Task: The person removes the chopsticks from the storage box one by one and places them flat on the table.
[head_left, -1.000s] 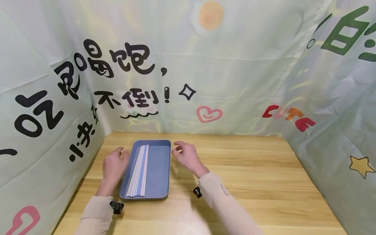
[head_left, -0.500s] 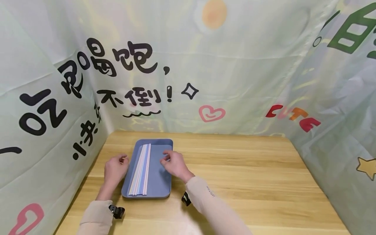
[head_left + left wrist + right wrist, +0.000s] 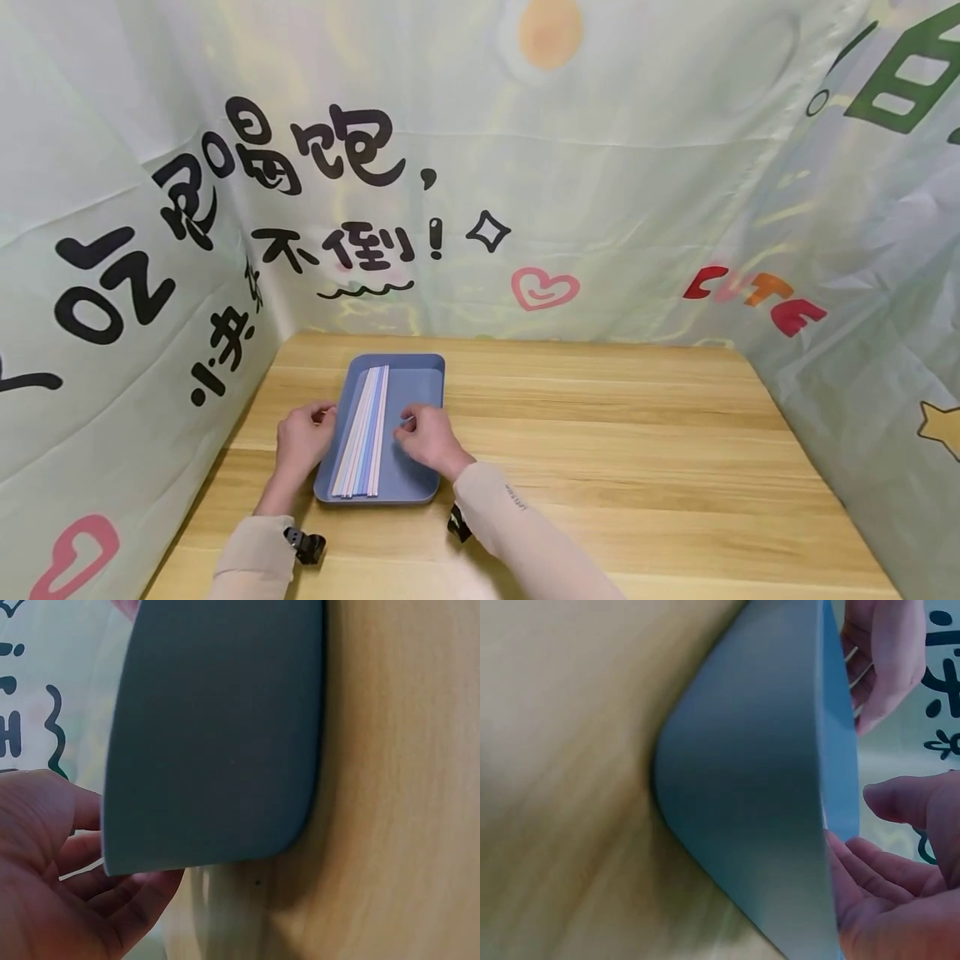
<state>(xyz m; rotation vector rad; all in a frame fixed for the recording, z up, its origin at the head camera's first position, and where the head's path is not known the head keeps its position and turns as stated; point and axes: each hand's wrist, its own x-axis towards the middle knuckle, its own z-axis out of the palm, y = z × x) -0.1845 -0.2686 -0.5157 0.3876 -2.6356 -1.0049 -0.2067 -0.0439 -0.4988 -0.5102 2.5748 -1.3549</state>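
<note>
A blue-grey rectangular tray [image 3: 416,467] sits on the wooden table in the head view. Slender straight sticks in white, pink and pale blue [image 3: 366,433] lie lengthwise along its left half, fanned slightly at the near end. My left hand [image 3: 303,442] is at the tray's left rim, fingertips loosely bent; in the left wrist view the tray wall [image 3: 217,735] hides part of its fingers. My right hand [image 3: 431,437] reaches over the right rim, its fingers bent above the tray floor just right of the sticks. Thumb and fingers [image 3: 881,870] stand apart there, holding nothing visible.
Printed cloth walls [image 3: 622,208] enclose the table at the back and both sides. The left cloth stands close to my left forearm. Wooden tabletop [image 3: 615,467] extends right of the tray. Black wrist cameras [image 3: 306,546] hang at both cuffs.
My right hand has moved left and nearer, from outside the right rim to over the tray beside the sticks. The left hand has lowered slightly along the left rim; the sticks look unmoved.
</note>
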